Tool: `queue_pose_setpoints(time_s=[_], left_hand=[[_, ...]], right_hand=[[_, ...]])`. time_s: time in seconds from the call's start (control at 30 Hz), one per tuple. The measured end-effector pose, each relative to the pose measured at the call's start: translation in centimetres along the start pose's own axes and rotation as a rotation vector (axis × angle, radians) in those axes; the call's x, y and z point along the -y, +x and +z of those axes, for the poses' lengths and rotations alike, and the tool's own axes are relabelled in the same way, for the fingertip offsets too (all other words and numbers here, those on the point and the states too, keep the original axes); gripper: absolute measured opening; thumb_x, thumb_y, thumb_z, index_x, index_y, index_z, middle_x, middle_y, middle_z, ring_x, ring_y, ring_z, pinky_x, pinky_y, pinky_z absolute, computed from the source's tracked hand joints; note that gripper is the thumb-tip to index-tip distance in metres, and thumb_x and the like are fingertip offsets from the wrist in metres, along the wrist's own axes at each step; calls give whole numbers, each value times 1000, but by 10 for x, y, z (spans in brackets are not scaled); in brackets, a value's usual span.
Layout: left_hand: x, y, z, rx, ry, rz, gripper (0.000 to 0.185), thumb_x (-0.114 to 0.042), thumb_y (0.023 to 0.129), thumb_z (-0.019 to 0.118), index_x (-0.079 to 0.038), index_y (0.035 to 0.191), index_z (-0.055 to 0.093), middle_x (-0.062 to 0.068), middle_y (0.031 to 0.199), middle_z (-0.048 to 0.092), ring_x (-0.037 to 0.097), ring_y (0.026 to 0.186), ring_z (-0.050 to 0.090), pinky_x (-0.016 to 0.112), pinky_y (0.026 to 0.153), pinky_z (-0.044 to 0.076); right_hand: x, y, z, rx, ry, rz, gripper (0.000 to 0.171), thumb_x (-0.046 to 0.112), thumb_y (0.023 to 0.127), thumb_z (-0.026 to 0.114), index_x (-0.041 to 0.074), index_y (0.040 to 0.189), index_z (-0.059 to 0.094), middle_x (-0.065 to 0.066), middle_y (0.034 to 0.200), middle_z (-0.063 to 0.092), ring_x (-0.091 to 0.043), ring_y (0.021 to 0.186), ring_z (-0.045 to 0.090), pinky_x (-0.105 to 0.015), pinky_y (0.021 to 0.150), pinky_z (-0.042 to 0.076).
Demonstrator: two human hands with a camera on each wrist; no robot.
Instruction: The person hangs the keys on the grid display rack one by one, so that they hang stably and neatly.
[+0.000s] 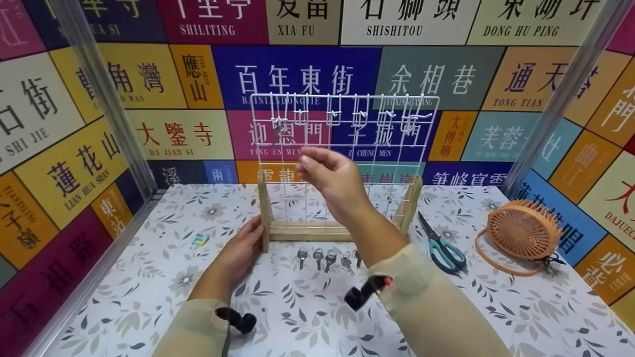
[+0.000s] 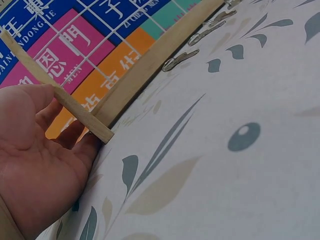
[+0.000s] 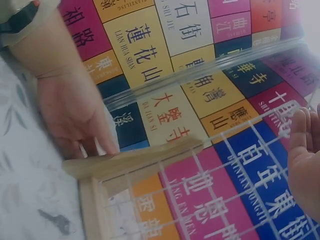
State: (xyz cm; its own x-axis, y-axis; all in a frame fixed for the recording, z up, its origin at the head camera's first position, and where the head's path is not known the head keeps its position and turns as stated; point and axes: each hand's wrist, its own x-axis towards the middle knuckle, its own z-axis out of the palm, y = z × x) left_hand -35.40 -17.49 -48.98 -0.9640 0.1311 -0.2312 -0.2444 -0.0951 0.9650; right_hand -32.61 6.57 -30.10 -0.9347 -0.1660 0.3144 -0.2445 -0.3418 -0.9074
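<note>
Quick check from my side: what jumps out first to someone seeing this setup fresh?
The white wire grid rack on its wooden stand, mid-table before the colourful sign wall, with the right hand raised in front of it. The left hand holds the stand's left post. A row of keys lies before it; scissors and an orange fan sit right.

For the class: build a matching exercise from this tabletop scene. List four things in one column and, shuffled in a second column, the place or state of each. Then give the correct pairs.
Things:
1. scissors
2. fan
3. keys
4. left hand

Places or states:
A. in a row on the table in front of the rack
B. holding the rack's left wooden post
C. lying just right of the rack, blades closed
D. orange, far right on the table

Pairs: 1-C, 2-D, 3-A, 4-B
</note>
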Motion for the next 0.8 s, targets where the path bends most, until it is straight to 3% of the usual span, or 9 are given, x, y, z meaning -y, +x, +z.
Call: queue_pose_setpoints(time_s=[0.07, 0.47, 0.8], left_hand=[[1, 0, 0, 7, -8, 8, 56, -38, 114, 50, -33, 167, 34, -2, 177, 31, 23, 167, 25, 44, 138, 20], [-3, 0, -1, -15, 25, -57, 55, -46, 112, 52, -44, 164, 37, -12, 177, 29, 18, 168, 21, 43, 138, 21], [-1, 0, 0, -29, 15, -61, 54, -47, 110, 54, -45, 162, 40, -12, 176, 31, 17, 167, 24, 43, 137, 22]], right_hand=[[-8, -10, -13, -9, -25, 4, 25, 6, 101, 72, 0, 125, 72, -14, 110, 75, -21, 101, 76, -35, 102, 64], [-37, -49, -86, -63, -112, 13, 25, 5, 102, 71, -5, 125, 71, -6, 102, 77, -18, 94, 76, -31, 92, 66], [-63, -61, -131, -100, -226, 104, 30, 16, 103, 73, -2, 127, 72, -6, 104, 78, -19, 94, 76, -30, 91, 66]])
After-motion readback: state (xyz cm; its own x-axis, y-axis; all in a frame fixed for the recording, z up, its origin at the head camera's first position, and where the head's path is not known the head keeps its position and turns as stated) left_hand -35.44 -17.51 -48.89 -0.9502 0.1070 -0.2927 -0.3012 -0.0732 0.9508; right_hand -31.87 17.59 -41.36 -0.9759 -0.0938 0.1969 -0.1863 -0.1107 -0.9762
